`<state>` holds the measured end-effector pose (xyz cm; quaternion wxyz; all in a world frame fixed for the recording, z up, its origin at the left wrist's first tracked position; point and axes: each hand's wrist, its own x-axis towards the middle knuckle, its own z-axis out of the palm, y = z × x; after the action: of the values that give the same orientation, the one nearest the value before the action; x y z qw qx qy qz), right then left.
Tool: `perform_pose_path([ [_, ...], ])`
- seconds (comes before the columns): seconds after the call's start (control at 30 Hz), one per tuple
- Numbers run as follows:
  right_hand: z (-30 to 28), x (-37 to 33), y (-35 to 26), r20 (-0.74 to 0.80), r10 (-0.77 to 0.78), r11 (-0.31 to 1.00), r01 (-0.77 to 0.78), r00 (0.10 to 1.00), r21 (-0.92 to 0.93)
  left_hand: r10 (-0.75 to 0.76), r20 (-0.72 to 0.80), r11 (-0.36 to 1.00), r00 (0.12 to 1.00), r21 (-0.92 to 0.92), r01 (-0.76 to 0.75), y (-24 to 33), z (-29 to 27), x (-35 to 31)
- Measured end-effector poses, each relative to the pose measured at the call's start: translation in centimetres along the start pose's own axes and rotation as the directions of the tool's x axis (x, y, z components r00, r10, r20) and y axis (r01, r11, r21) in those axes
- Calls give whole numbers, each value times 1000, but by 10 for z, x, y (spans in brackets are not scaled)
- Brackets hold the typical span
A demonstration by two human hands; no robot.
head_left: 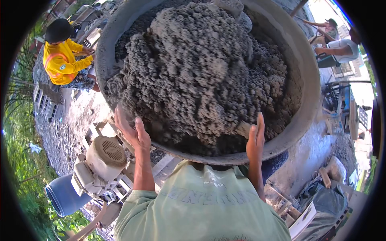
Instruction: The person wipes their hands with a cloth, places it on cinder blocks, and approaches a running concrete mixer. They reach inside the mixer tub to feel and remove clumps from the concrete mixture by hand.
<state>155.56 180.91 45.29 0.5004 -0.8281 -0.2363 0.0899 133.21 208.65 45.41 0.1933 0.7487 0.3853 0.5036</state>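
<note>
A large round mixing pan [309, 90], its wide rim caked in grey, fills the upper middle of the view. Crumbly, damp grey concrete mix [197, 68] is heaped inside it, slightly smeared by motion. My left hand [134, 130] is at the near-left rim, palm turned inward, with its thumb apart and fingers stretched out. Across from it, at the near-right rim, my right hand [255, 139] has its fingers pointing up and away, and nothing shows in it. Whether either palm touches the pan, I cannot tell. A grey-coated mixer part [231, 5] juts in at the pan's far side.
A beige motor [107, 154] on a frame stands at the left, beside a blue barrel [66, 197]. A person in yellow [60, 60] is past the pan's left side; other people [341, 50] are at the far right. A dark plastic sheet [323, 207] lies at the lower right.
</note>
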Motion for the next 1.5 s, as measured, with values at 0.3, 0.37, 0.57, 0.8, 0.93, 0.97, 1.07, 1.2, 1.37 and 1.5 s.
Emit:
perform_pose_path([
  [0.3,-13,9,9,-133,30,994,-15,991,109,-48,31,992,998,-117,52,-9,4,0],
  [0.37,-13,8,4,-183,21,996,-5,983,84,-59,42,991,997,-118,64,-11,5,1],
  [0.57,-35,11,2,-341,-53,998,42,938,-41,-88,42,988,995,-123,92,-9,7,1],
  [0.8,-46,2,-1,-381,-29,1000,26,924,-14,-120,88,982,989,-139,131,-2,8,1],
  [0.93,-35,-6,-7,-354,-93,996,92,931,-21,-109,122,984,987,-126,124,-1,9,3],
  [0.97,-33,-6,-8,-249,-187,981,166,950,-102,-107,118,985,987,-122,121,0,9,3],
  [1.07,-32,-15,-20,-60,-204,972,195,977,-128,-120,100,981,988,-140,134,2,10,4],
  [1.2,-45,-9,-27,148,-170,937,206,974,-281,-53,117,994,992,-84,63,-1,9,6],
  [1.37,-78,-4,-1,10,-42,896,42,999,-442,51,242,977,969,189,-99,2,9,7],
  [1.5,-68,-11,15,-63,-40,898,8,997,-441,26,299,971,954,219,-95,8,16,13],
])
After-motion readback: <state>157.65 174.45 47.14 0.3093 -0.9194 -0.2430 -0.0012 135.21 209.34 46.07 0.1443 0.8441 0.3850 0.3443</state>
